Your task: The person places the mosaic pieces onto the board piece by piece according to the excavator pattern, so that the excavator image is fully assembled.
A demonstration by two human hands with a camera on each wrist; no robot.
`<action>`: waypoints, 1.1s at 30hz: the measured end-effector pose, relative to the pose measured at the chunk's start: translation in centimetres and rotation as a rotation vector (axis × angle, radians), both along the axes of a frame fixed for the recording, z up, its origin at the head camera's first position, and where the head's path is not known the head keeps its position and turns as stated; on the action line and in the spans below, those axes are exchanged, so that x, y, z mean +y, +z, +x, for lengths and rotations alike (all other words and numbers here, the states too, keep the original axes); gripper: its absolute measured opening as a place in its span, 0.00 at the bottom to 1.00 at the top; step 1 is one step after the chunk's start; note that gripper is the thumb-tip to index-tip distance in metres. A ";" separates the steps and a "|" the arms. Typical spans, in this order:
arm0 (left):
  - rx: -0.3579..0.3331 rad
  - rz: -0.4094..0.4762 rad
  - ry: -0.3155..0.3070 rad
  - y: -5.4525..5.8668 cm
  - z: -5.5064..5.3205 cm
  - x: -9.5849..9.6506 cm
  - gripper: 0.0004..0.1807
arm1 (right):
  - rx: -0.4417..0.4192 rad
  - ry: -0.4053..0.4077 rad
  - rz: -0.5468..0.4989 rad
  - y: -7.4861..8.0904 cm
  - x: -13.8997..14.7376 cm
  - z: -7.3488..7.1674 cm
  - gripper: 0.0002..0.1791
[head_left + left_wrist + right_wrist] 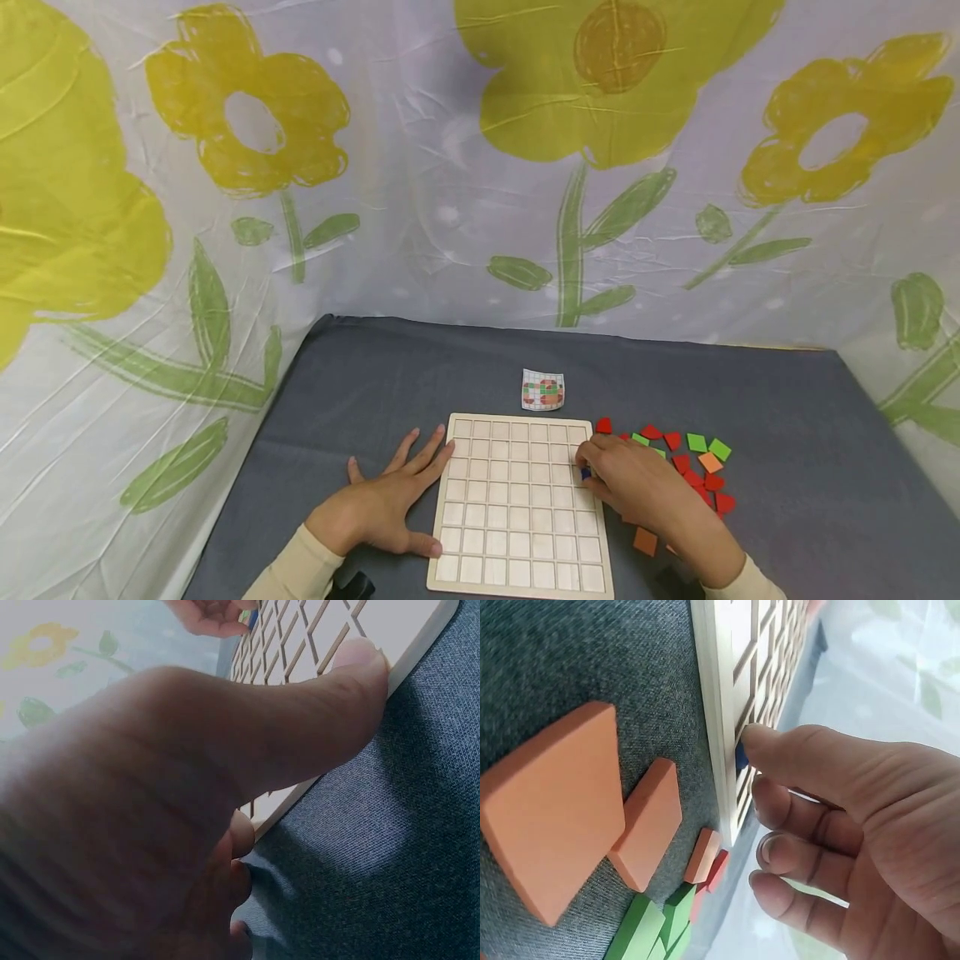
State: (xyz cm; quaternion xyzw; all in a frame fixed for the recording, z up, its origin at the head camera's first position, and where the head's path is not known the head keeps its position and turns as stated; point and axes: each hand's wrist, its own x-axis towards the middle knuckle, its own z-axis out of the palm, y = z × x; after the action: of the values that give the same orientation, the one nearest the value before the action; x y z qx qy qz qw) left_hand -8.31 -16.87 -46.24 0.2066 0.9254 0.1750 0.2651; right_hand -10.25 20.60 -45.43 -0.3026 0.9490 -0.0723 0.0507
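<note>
A pale wooden board [517,508] with a grid of square cells lies on the dark cloth. My left hand [386,506] spreads its fingers along the board's left side, and its thumb [358,667] rests on the edge near the front corner. At the right edge, my right hand [637,482] pinches a small blue piece [587,473] over the cells of the outer column. The right wrist view shows the thumb tip against this blue piece [741,756], most of which is hidden; the other fingers curl beside it.
Right of the board lie loose red pieces [693,479], green squares [696,442] and orange squares [645,541], some partly behind the right hand. A small printed pattern card [543,390] lies beyond the board. A flowered curtain [420,208] hangs behind the table.
</note>
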 end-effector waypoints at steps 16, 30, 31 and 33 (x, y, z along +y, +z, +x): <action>-0.009 0.004 0.007 -0.1 0.0 0.0 0.71 | -0.068 -0.045 -0.068 0.7 0.9 0.4 0.12; 0.001 0.027 0.011 -0.2 0.1 0.0 0.71 | -0.130 -0.104 -0.064 0.6 4.5 2.9 0.15; 0.000 0.028 0.010 -0.2 0.1 0.0 0.71 | -0.127 -0.109 -0.061 0.5 4.6 3.1 0.15; -0.002 0.028 0.009 -0.2 0.1 0.0 0.70 | -0.114 -0.114 -0.065 0.2 4.9 3.5 0.15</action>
State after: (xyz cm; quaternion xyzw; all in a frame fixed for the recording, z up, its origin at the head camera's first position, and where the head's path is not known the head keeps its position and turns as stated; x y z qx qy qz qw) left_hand -8.19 -16.88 -46.44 0.2062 0.9235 0.1895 0.2621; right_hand -6.78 25.48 -45.19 -0.2451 0.9574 -0.1228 0.0905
